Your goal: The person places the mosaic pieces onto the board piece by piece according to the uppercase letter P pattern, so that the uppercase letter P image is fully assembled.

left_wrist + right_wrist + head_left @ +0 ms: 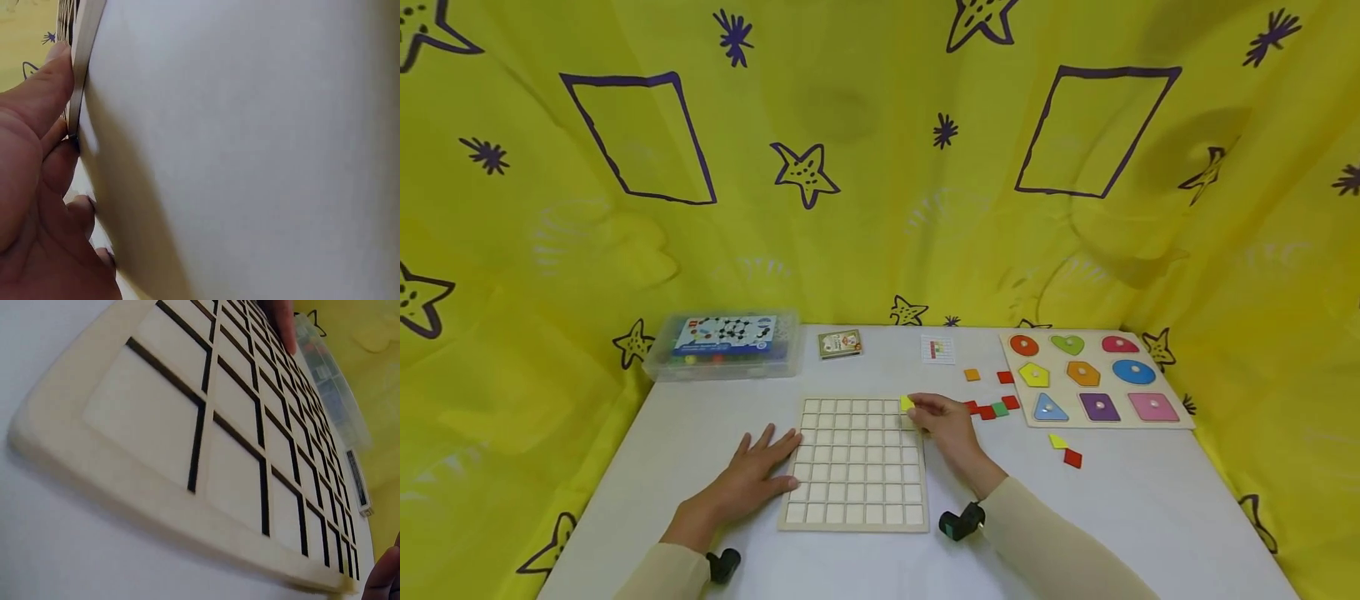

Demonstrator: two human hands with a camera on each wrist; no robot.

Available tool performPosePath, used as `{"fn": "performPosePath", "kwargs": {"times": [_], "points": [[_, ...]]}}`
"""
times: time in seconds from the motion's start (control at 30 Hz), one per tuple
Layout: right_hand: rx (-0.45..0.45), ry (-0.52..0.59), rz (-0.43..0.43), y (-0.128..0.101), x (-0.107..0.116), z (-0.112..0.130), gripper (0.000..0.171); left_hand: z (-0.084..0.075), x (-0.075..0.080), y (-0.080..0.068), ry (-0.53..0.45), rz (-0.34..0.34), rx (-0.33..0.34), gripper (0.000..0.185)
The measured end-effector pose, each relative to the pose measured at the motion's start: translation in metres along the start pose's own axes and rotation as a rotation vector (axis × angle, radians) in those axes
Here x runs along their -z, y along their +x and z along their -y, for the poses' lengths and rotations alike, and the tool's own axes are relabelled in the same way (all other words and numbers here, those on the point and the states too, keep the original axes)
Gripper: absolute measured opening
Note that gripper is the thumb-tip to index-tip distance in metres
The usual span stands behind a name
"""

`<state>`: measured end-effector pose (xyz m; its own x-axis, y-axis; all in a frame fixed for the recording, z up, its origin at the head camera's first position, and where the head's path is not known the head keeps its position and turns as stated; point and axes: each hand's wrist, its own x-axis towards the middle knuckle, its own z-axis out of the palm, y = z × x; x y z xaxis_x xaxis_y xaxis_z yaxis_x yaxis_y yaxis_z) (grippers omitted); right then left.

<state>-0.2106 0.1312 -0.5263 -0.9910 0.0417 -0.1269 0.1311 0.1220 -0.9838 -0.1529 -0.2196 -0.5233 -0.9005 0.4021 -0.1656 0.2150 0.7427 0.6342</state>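
Your right hand [946,425] is pinching a small yellow square tile [907,403] in its fingertips, holding it over the top right corner of the pale wooden grid board [856,464] lying on the white table [1150,500]. Your left hand [752,477] is lying flat with fingers spread, pressing against the board's left edge. Loose red, green and orange tiles [992,408] are sitting just right of the board.
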Motion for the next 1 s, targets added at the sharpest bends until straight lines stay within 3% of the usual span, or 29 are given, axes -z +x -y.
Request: {"fn": "performPosePath", "kwargs": {"times": [0.47,1.0], "points": [[0.091,-0.116,0.014,0.012,-0.028,-0.002,0.02,-0.01,-0.01,0.006,0.074,-0.025,0.044,0.075],[0.206,-0.279,0.068,0.008,-0.034,-0.012,0.02,-0.011,-0.011,0.006,0.067,-0.018,0.057,0.077]]}}
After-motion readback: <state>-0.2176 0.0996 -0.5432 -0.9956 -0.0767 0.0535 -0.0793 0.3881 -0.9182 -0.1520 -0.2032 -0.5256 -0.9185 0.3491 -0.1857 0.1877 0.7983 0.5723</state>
